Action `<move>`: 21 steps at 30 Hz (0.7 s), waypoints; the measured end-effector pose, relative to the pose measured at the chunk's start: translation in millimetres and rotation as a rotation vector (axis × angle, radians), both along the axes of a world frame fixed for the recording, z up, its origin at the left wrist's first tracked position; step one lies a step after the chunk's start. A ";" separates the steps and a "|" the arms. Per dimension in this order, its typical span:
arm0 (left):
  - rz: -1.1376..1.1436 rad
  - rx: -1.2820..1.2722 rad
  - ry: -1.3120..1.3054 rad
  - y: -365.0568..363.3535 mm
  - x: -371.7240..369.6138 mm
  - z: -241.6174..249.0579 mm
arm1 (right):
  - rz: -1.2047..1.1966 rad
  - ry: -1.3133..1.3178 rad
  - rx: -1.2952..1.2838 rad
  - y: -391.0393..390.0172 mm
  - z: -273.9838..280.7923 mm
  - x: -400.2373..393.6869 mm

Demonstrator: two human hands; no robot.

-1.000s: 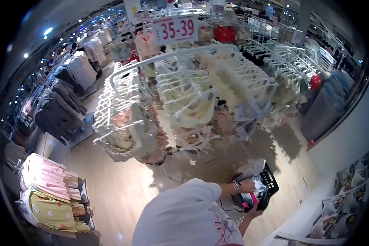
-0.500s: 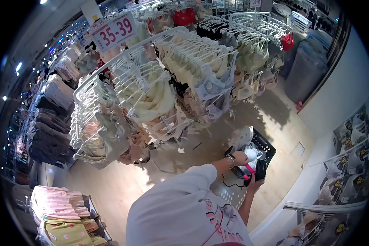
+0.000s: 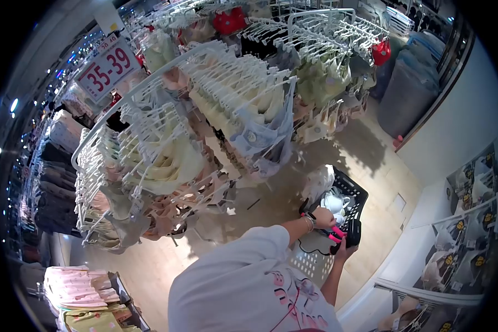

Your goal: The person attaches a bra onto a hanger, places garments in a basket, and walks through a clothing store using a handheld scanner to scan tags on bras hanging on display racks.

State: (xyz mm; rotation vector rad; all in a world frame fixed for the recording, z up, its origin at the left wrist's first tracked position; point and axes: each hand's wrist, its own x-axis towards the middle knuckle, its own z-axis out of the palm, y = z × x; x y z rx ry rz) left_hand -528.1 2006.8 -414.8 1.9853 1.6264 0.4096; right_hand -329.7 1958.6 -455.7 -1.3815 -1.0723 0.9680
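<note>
My left hand (image 3: 323, 217), with a dark watch and a bracelet on its wrist, reaches over a black perforated shopping basket (image 3: 353, 187). Its fingers look closed at the end of a bright pink strip, like a handle (image 3: 337, 232). My right hand (image 3: 346, 253) is at the near side, its fingers around a black boxy object (image 3: 351, 233) whose kind I cannot make out. White garments, apparently bras (image 3: 337, 205), lie inside the basket. A whitish translucent bundle (image 3: 318, 181) sits at its far left side. A black cord (image 3: 310, 250) loops beside the hands.
Racks of pastel bras on white hangers (image 3: 249, 99) stand ahead, under a "35-39" sign (image 3: 108, 72). Folded pink clothes (image 3: 74, 288) are stacked lower left. More bras hang on a wall display (image 3: 465, 238) at right. A large grey bag (image 3: 406, 91) stands by the wall.
The view has shifted, so the racks and sign sit further left in the picture. Both hands stay at the basket, holding nearly the same positions.
</note>
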 end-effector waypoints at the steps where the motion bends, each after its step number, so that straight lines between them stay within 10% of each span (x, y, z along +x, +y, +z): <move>1: 0.014 0.003 -0.007 13.2 0.6 -11.2 | -0.008 -0.271 0.114 15.6 -28.6 9.2; 21: 0.148 0.012 -0.118 202.3 -6.7 -27.4 | 0.072 -0.142 -0.085 224.9 -58.8 7.8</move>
